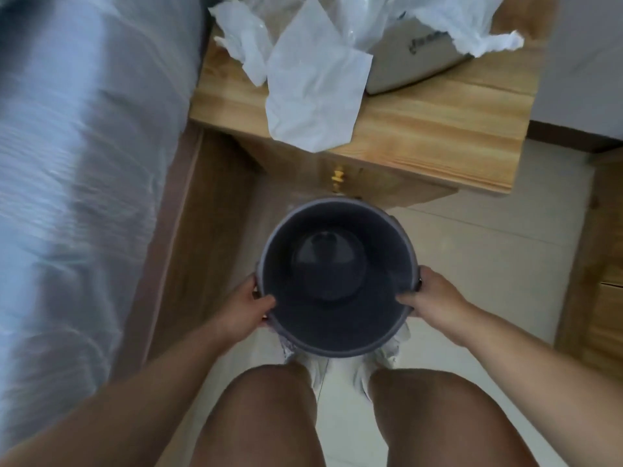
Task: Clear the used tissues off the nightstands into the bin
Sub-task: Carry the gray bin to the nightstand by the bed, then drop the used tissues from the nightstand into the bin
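Observation:
I hold a round dark grey bin [337, 342] over the floor, just in front of a wooden nightstand [438, 129]. My left hand [246, 313] grips its left rim, thumb inside. My right hand [433, 303] grips the right rim the same way. The bin's inside looks empty. On the nightstand lie crumpled white tissues: a large flat one [313, 89] overhanging the front edge, another [242, 42] at the back left, and one [478, 32] draped over a grey box [414, 62].
A bed with a pale blue cover [74, 163] runs along the left, its wooden frame [188, 230] close to the bin. Light tiled floor [488, 251] lies to the right. Another wooden cabinet [603, 264] stands at the far right. My knees and white shoes are below the bin.

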